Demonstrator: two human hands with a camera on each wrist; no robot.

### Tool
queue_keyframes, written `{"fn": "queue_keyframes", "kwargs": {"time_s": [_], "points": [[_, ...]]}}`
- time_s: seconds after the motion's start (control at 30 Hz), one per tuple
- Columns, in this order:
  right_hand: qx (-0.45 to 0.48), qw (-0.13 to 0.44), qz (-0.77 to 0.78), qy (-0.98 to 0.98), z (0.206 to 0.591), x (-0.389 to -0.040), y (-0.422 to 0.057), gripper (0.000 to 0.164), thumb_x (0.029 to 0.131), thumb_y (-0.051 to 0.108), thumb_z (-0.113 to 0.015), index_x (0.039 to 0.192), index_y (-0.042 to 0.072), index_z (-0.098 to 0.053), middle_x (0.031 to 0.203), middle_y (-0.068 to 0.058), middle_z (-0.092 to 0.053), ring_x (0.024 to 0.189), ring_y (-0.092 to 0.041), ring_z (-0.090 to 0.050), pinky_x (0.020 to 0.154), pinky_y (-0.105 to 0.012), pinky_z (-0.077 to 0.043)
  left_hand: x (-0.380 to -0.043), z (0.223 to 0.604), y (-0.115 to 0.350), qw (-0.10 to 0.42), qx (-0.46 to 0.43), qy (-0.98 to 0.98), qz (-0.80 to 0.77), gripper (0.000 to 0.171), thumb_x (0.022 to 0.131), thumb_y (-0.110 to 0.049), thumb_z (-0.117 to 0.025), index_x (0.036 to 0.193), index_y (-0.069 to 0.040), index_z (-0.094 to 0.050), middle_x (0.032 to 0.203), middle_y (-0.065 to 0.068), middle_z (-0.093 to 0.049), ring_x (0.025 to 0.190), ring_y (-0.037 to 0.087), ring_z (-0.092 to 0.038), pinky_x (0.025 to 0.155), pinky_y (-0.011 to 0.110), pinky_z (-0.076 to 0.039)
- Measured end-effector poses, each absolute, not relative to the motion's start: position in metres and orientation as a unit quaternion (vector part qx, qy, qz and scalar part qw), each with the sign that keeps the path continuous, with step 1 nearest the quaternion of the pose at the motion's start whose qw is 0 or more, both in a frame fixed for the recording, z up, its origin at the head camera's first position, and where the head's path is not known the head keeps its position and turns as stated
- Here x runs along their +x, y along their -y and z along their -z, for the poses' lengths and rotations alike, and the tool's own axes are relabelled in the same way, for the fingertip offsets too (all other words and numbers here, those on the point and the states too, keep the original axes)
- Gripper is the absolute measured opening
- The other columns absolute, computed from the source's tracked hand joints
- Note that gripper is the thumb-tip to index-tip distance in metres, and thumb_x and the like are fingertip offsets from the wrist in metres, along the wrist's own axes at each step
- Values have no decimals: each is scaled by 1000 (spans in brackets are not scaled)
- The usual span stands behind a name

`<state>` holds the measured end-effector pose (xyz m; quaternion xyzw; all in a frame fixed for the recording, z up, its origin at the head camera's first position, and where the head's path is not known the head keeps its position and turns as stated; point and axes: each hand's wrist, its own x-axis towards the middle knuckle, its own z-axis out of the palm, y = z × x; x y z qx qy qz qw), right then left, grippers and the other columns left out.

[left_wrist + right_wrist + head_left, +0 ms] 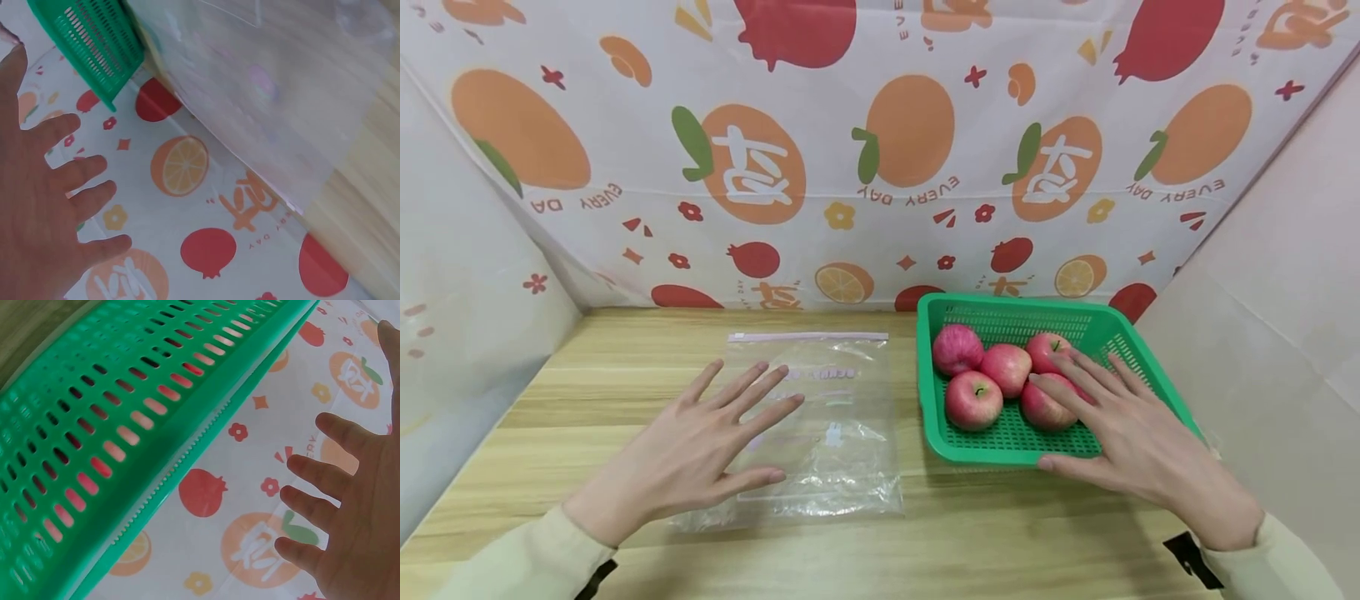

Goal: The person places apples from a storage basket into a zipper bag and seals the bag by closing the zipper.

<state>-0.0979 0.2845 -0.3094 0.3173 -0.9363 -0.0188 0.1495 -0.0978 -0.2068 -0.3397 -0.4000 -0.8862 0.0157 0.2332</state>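
Observation:
A clear zip bag point(842, 417) with a pale purple slider strip lies flat on the wooden table. My left hand point(700, 450), fingers spread and palm down, overlaps the bag's left side in the head view and holds nothing. To the right stands a green plastic basket point(930, 417) with several red apples point(973, 401) in it. Over the basket's front right corner, my right hand point(1138, 433) is spread with nothing in its grasp, partly hiding the apples behind its fingers. The right wrist view shows the basket's slotted wall point(125, 434) close beside the spread fingers.
A white cloth with printed fruit point(910, 129) hangs behind the table point(647, 358). Pale side panels point(1277, 275) close in the left and right. The basket's back rim is close to the cloth.

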Motion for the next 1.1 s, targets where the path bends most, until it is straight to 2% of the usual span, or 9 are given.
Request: {"fn": "queue_keyframes", "kwargs": {"time_s": [0.07,0.3,0.53,0.63,0.87,1.1], "points": [[316,152,14,936,310,-98,-283,88,83,73,-66,152,22,-48,160,-11,-42,150,-32,-34,129,-42,1,-99,341,204,228,-395,890,-13,75,99,-75,-33,148,-23,-53,154,11,-50,138,34,-52,111,64,-34],[311,151,6,938,312,-99,-274,89,83,73,-66,155,25,-44,161,-10,-41,149,-33,-36,129,-39,0,-101,346,198,212,-379,901,4,71,99,-72,-38,146,-21,-56,152,9,-53,138,33,-52,111,64,-35],[301,138,-10,943,313,-100,-269,88,85,71,-66,157,27,-40,162,-9,-39,147,-38,-37,128,-48,-11,-102,349,192,206,-359,911,10,71,98,-71,-41,146,-21,-56,152,9,-53,139,33,-52,112,63,-35],[299,138,-17,944,314,-100,-268,87,85,70,-67,156,26,-42,161,-10,-40,146,-38,-38,128,-49,-11,-102,351,189,202,-355,912,16,69,98,-70,-42,146,-22,-56,152,9,-53,139,33,-51,112,63,-36],[301,149,-30,941,313,-101,-265,86,85,69,-68,155,26,-44,160,-10,-41,146,-36,-38,129,-46,-9,-101,361,183,190,-359,913,22,66,98,-69,-45,145,-23,-57,152,9,-53,138,34,-52,110,62,-39],[303,176,-48,935,313,-103,-257,89,83,65,-73,155,23,-44,162,-5,-39,149,-32,-35,127,-49,-16,-103,367,174,176,-354,918,34,66,98,-67,-47,147,-23,-56,156,8,-49,141,32,-50,113,60,-37]]}}
